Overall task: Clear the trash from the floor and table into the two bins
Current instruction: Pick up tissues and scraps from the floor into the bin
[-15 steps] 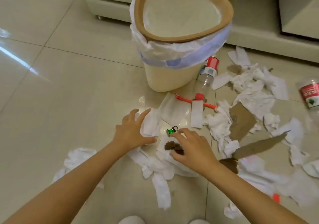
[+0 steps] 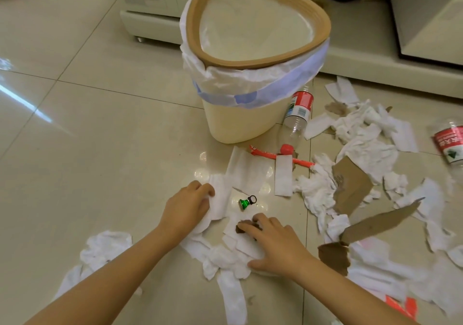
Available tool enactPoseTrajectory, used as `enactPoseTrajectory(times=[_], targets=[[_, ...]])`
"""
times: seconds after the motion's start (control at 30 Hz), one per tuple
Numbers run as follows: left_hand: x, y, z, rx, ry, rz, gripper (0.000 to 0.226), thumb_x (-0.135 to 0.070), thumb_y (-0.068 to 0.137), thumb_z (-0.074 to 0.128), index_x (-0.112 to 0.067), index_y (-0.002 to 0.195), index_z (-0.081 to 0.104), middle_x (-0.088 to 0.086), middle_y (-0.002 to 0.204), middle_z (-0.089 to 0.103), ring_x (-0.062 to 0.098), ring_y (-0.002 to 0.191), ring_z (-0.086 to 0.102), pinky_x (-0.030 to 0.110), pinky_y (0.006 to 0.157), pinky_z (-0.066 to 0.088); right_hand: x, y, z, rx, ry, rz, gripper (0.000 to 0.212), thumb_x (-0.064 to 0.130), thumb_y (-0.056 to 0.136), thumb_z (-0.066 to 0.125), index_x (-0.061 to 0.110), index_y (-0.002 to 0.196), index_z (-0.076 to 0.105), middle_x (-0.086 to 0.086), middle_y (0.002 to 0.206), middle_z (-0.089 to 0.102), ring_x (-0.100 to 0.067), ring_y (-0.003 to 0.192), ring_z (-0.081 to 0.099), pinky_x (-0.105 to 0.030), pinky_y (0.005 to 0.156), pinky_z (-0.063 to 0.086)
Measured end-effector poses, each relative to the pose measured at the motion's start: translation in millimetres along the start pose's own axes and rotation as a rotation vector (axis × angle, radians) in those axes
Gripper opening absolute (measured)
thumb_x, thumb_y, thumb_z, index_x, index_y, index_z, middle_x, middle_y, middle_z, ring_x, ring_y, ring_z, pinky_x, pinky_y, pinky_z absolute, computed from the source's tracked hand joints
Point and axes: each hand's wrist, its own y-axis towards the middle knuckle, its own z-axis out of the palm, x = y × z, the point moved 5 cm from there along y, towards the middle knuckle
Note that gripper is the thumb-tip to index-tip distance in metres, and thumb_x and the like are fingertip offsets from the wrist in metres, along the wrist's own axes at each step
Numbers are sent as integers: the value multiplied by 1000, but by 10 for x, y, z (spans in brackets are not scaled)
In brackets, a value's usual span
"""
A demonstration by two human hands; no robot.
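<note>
Both hands (image 2: 225,227) press white tissue scraps (image 2: 226,252) near the bin (image 2: 240,121)

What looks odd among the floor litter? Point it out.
A small green bottle-shaped item lies on its side between the left hand and right hand, the one bright hard piece amid white tissue and torn cardboard.

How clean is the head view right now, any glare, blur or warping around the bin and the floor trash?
Head view: window glare streaks the floor tiles at left; small light spots shine near the green cap. The bin rim shows ghosted double edges from motion blur. Wide-angle bending curves the cabinet base. Both hands, left hand and right hand, look fairly sharp.
</note>
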Motion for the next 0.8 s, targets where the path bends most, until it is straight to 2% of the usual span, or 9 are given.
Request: enactPoseTrajectory(times=[0.13, 0.23, 0.3, 0.37, 0.47, 0.53, 0.63, 0.8], targets=[[29, -33, -205, -97, -246, -97, 13, -21, 88, 60, -32, 92, 64, -11, 86, 55, 9, 72, 55, 23, 61, 42, 18, 23, 77, 32, -57, -10, 73, 37, 76, 63, 36, 139, 25, 0, 135, 28, -27, 114, 36, -35, 73, 42], [7, -64, -315, -144, -388, -127, 16, -18, 87, 62, -34, 86, 65, -11, 84, 59, 6, 77, 57, 23, 66, 45, 42, 76, 171, 16, -75, -50, 56, 22, 80, 58, 26, 132, 38, -5, 125, 37, -28, 102, 41, -28, 56, 31], [-32, -85, -370, -155, -431, -123, 17, -18, 86, 62, -35, 84, 65, -12, 85, 60, 4, 78, 58, 24, 67, 46, 32, 103, 187, 4, -49, -63, 40, 17, 83, 55, 19, 122, 47, -6, 113, 44, -26, 91, 45, -28, 51, 26], [-86, -108, -436, -161, -450, -116, 16, -19, 87, 62, -35, 85, 65, -11, 87, 61, 5, 80, 58, 26, 69, 47, 21, 116, 116, -47, -32, -73, 29, 16, 84, 54, 16, 113, 53, -6, 103, 49, -24, 82, 46, -29, 51, 26], [-182, -128, -597, -192, -498, -110, 16, -19, 86, 63, -35, 85, 65, -13, 89, 62, 3, 81, 58, 24, 70, 48, 55, 82, -238, -222, 49, -78, 22, 21, 77, 56, 18, 99, 60, -3, 86, 52, -22, 69, 46, -24, 45, 19], [-267, -125, -742, -229, -535, -97, 17, -18, 86, 64, -35, 85, 66, -16, 90, 63, 1, 81, 58, 18, 69, 47, 86, 32, -522, -296, 91, -67, 25, 23, 80, 57, 23, 105, 62, 0, 91, 54, -22, 75, 53, -27, 49, 30], [-443, -88, -996, -276, -644, -73, 22, -12, 82, 65, -34, 84, 67, -19, 89, 64, 1, 81, 60, 11, 68, 46, 125, -137, -1006, -445, 159, -49, 27, 27, 82, 61, 29, 109, 62, 6, 95, 53, -15, 79, 55, -29, 57, 44], [-894, 11, -1658, -378, -744, 74, 24, -6, 79, 68, -29, 85, 68, -21, 92, 64, 2, 83, 61, 11, 66, 47, 98, -453, -1804, -651, 278, -1, 29, 30, 83, 66, 38, 110, 62, 17, 97, 51, -6, 84, 53, -24, 70, 48]])
